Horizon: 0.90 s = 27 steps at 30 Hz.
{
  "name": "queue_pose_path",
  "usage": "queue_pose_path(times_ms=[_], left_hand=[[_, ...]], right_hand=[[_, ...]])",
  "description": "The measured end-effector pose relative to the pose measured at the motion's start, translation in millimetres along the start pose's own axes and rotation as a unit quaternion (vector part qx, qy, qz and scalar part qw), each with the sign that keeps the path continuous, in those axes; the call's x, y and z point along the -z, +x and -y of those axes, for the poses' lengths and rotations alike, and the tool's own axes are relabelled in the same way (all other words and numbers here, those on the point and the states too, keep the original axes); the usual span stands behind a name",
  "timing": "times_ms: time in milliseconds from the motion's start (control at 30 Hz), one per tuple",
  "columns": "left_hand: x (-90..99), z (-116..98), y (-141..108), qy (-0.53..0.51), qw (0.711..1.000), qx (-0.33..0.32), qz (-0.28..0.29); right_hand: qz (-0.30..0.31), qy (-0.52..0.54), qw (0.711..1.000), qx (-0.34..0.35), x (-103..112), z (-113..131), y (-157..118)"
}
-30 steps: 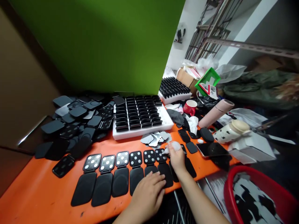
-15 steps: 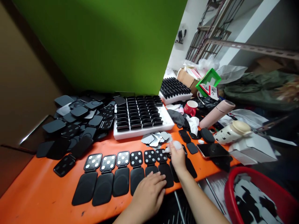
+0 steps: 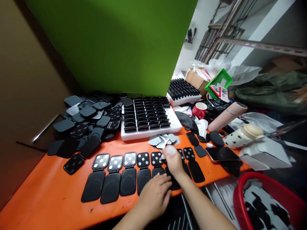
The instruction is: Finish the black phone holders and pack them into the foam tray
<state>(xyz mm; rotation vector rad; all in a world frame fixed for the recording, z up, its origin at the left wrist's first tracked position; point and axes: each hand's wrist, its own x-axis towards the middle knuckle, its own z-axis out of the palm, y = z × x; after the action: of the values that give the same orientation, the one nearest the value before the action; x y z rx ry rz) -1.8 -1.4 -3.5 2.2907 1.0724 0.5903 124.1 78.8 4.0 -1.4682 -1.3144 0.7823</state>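
Observation:
My right hand point(image 3: 174, 163) is closed around a small white squeeze bottle point(image 3: 171, 150), its nozzle pointing left. The tip is close to a dotted square panel point(image 3: 156, 158); whether it touches I cannot tell. My left hand point(image 3: 155, 194) lies palm down with fingers stretched, resting over the lower black panels and partly hiding them. A row of hinged black folding pieces runs along the table, each with a square upper panel point(image 3: 101, 161) bearing pale round spots and a larger plain lower panel point(image 3: 93, 187). My right hand partly covers pieces in the row.
Behind the row are loose grey plates point(image 3: 164, 140) and a white foam tray point(image 3: 128, 135) of upright black pieces. A black heap point(image 3: 87, 111) fills the left. Rightward are a phone point(image 3: 222, 154), red mug point(image 3: 199, 110), pink bottle point(image 3: 226, 116) and red basket point(image 3: 237, 195).
My right hand has moved the squeeze bottle left along the row, to the neighbouring dotted panel. My left hand stays nearly in place on the lower panels. The whole view has shifted slightly.

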Motion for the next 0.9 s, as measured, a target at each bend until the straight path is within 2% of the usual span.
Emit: queue_pose_path(times_ms=[133,333,533,633,733,900], left_hand=[[2.0,0,1,-0.009,1.000,-0.003,0.004],[4.5,-1,2,-0.018,1.000,0.000,0.012],[5.5,-3,2,-0.040,0.999,0.010,0.010],[16.4,-3,2,-0.065,0.998,0.021,0.007],[34.7,0,-6,-0.076,0.996,0.039,-0.003],[53.4,15,-32,-0.034,0.998,0.048,-0.017]], right_hand=[[-0.014,0.008,1.000,-0.010,-1,-2,5],[-0.023,0.026,0.999,-0.012,-17,-2,10],[-0.034,0.022,0.999,-0.012,-10,-3,13],[-0.037,0.044,0.998,-0.029,-12,1,9],[-0.010,0.081,0.995,-0.048,-24,9,1],[0.048,0.066,0.997,-0.015,-50,22,-11]])
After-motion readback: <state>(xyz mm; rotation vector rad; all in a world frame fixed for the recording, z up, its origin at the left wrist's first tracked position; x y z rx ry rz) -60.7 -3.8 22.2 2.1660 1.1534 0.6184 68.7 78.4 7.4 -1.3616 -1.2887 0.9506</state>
